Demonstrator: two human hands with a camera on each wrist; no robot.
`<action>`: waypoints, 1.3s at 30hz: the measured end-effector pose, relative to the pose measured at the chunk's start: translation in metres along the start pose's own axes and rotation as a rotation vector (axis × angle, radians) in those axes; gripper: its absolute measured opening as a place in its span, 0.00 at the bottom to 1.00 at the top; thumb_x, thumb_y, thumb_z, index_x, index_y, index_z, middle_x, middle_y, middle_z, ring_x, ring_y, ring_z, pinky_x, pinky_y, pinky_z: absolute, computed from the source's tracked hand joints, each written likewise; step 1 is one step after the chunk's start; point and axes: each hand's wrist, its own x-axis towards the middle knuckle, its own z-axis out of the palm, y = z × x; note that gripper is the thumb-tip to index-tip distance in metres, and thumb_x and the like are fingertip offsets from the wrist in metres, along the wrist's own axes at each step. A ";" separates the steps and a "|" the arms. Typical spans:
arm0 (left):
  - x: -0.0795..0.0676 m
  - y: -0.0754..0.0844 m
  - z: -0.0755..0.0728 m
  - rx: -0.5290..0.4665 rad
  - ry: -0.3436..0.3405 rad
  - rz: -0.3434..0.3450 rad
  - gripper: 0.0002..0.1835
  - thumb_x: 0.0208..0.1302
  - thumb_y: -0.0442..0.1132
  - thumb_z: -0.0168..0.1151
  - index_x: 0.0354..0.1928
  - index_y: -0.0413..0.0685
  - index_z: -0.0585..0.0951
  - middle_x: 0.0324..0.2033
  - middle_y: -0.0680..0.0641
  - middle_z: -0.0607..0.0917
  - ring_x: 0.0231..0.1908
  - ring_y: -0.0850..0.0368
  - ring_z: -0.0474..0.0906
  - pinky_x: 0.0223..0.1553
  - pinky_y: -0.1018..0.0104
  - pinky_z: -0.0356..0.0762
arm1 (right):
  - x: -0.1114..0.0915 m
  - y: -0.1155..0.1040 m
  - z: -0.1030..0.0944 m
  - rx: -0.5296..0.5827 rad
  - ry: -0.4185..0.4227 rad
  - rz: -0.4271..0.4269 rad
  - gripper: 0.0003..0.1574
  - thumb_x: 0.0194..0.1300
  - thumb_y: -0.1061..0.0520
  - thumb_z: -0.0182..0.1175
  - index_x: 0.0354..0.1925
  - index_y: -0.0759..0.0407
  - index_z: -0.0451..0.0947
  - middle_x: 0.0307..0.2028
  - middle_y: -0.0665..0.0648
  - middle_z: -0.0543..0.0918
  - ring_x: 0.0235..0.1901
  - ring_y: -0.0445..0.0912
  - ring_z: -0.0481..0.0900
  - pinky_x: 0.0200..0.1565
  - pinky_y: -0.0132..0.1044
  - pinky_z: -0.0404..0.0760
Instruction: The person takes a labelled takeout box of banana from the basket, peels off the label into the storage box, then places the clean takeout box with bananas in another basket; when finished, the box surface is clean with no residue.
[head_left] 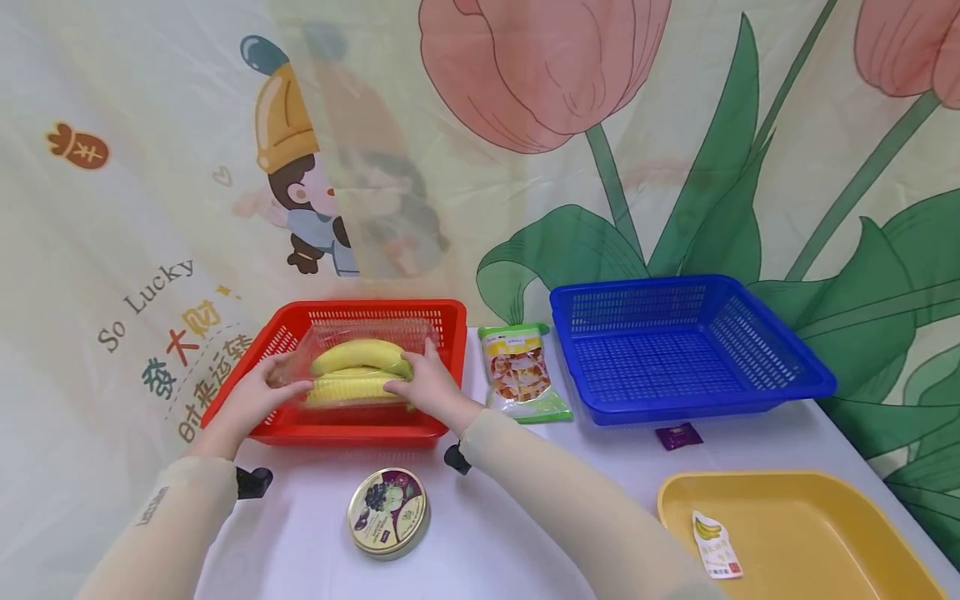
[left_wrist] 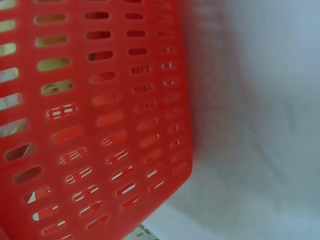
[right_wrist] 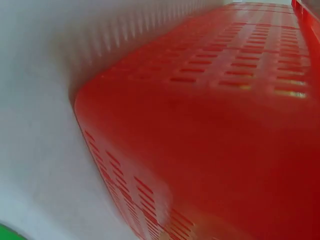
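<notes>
A clear plastic box (head_left: 431, 333) with yellow bananas (head_left: 360, 357) inside sits within the red basket (head_left: 352, 435). My left hand (head_left: 258, 398) grips the box's left end, thumb toward the front. At the opposite end, my right hand (head_left: 435, 390) holds the box between thumb and fingers. Both wrist views are mostly filled by the slotted outside of the red basket (left_wrist: 115, 107), and neither shows the hands' grip. Yellow shows through some slots of the basket wall (right_wrist: 200, 130) in the right wrist view.
A round tin (head_left: 387, 512) lies in front of the red basket. To its right are a green-edged snack bag (head_left: 519, 375), a blue basket (head_left: 693, 404) and a small purple packet (head_left: 678, 436). A yellow tray (head_left: 810, 533) with a banana-picture packet (head_left: 716, 546) stands at front right.
</notes>
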 end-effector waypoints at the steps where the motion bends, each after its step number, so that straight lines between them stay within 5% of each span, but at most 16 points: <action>1: 0.001 0.000 0.000 0.007 -0.010 -0.002 0.50 0.54 0.65 0.54 0.70 0.48 0.46 0.64 0.30 0.58 0.61 0.33 0.55 0.52 0.34 0.65 | 0.000 0.000 0.000 -0.007 -0.007 0.005 0.40 0.55 0.45 0.64 0.63 0.55 0.64 0.71 0.59 0.43 0.66 0.54 0.57 0.61 0.43 0.68; 18: 0.008 0.000 0.004 0.048 -0.083 0.003 0.51 0.53 0.61 0.59 0.70 0.43 0.46 0.64 0.29 0.56 0.61 0.32 0.53 0.53 0.36 0.66 | 0.000 0.000 0.001 -0.108 -0.037 0.032 0.34 0.54 0.50 0.65 0.58 0.59 0.69 0.70 0.64 0.45 0.58 0.53 0.70 0.58 0.41 0.72; 22: 0.010 0.000 0.006 0.073 -0.094 0.011 0.52 0.52 0.61 0.61 0.69 0.41 0.47 0.64 0.29 0.56 0.62 0.32 0.54 0.54 0.36 0.65 | -0.001 -0.002 0.001 -0.104 -0.053 0.090 0.39 0.54 0.52 0.64 0.63 0.59 0.64 0.71 0.61 0.40 0.44 0.50 0.80 0.45 0.35 0.81; 25: 0.011 -0.001 0.008 0.091 -0.094 0.009 0.53 0.51 0.60 0.62 0.69 0.39 0.47 0.64 0.29 0.56 0.62 0.32 0.54 0.54 0.37 0.66 | -0.001 -0.003 0.002 -0.118 -0.066 0.111 0.43 0.55 0.53 0.64 0.65 0.59 0.59 0.72 0.60 0.39 0.32 0.47 0.80 0.32 0.30 0.82; 30: 0.011 -0.002 0.009 0.101 -0.093 0.002 0.53 0.51 0.60 0.62 0.69 0.39 0.48 0.64 0.30 0.56 0.62 0.32 0.54 0.54 0.36 0.65 | -0.001 -0.002 0.004 -0.121 -0.069 0.120 0.43 0.56 0.53 0.64 0.66 0.59 0.58 0.71 0.60 0.39 0.25 0.44 0.78 0.25 0.28 0.79; 35: 0.007 0.000 0.009 0.103 -0.080 0.001 0.52 0.52 0.62 0.59 0.69 0.39 0.47 0.64 0.30 0.57 0.61 0.32 0.54 0.54 0.35 0.64 | -0.001 -0.002 0.006 -0.116 -0.060 0.110 0.42 0.56 0.53 0.64 0.66 0.58 0.59 0.71 0.61 0.39 0.25 0.44 0.78 0.23 0.28 0.78; 39: 0.001 0.002 0.006 0.065 -0.036 -0.001 0.53 0.54 0.65 0.54 0.70 0.41 0.42 0.67 0.32 0.53 0.63 0.32 0.51 0.56 0.34 0.61 | -0.002 -0.002 0.005 -0.085 -0.011 0.048 0.38 0.58 0.52 0.61 0.64 0.57 0.61 0.71 0.62 0.42 0.41 0.51 0.81 0.35 0.35 0.82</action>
